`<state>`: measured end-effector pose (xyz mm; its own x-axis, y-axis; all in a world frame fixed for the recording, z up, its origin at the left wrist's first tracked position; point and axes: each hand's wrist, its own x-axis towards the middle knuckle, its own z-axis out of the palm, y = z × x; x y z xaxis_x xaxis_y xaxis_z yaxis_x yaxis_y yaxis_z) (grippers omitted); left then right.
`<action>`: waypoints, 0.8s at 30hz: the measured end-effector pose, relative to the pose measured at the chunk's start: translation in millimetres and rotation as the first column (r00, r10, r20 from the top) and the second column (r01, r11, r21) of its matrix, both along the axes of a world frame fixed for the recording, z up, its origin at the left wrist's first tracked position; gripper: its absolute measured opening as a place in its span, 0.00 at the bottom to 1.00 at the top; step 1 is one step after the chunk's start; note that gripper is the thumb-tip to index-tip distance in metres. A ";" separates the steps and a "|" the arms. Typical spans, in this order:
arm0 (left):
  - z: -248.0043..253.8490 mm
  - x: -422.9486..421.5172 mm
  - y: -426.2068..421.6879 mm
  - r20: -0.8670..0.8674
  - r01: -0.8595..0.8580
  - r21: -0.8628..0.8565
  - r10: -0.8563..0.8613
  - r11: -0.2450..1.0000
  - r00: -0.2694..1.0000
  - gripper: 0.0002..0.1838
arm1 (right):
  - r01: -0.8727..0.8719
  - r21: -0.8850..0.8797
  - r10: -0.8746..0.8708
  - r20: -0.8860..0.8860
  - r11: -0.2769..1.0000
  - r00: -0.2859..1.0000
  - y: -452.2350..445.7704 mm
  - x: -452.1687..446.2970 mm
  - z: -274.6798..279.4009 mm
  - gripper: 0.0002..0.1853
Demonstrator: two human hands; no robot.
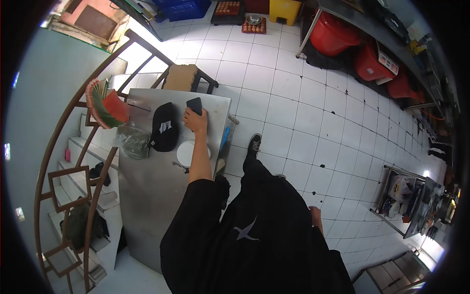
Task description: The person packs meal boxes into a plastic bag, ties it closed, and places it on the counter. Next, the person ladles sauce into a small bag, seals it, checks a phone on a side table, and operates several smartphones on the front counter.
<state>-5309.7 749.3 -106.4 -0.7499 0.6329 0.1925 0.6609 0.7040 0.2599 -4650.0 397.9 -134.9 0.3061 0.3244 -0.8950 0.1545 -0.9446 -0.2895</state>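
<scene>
My left hand point(196, 120) reaches over the steel table, fingers wrapped round the lower end of a dark smartphone point(195, 105). A black cap point(165, 128) lies just left of that hand. Below my wrist is a round white lid or container point(193, 154), partly covered by my forearm. A clear plastic bag with something green in it point(134, 141) rests beside the cap. My right hand point(316, 216) hangs low by my side, mostly hidden by my black clothing, so its fingers cannot be made out.
The steel table point(147, 206) stands along a brown metal railing point(45, 147), with stairs behind. A fanned red-and-green paper piece point(105, 107) is at its far left corner. Egg trays point(253, 26) sit on the tiled floor ahead. Red tubs point(335, 34) stand under a right-hand counter.
</scene>
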 end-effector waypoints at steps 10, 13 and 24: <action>5.3 -17.8 -0.5 0.085 0.283 0.235 -0.309 0.930 0.947 0.32 | -0.330 0.152 0.344 -0.073 0.932 0.936 186.6 -78.7 -13.4 0.18; 8.6 -32.1 -5.0 0.083 0.404 0.241 -0.433 0.883 0.898 0.35 | -0.303 0.145 0.316 -0.073 0.942 0.946 241.7 -102.9 -11.5 0.17; 9.8 -47.6 -42.5 0.118 0.588 0.124 -0.600 0.799 0.791 0.41 | -0.272 0.199 0.301 -0.133 0.941 0.944 291.5 -151.2 -22.2 0.18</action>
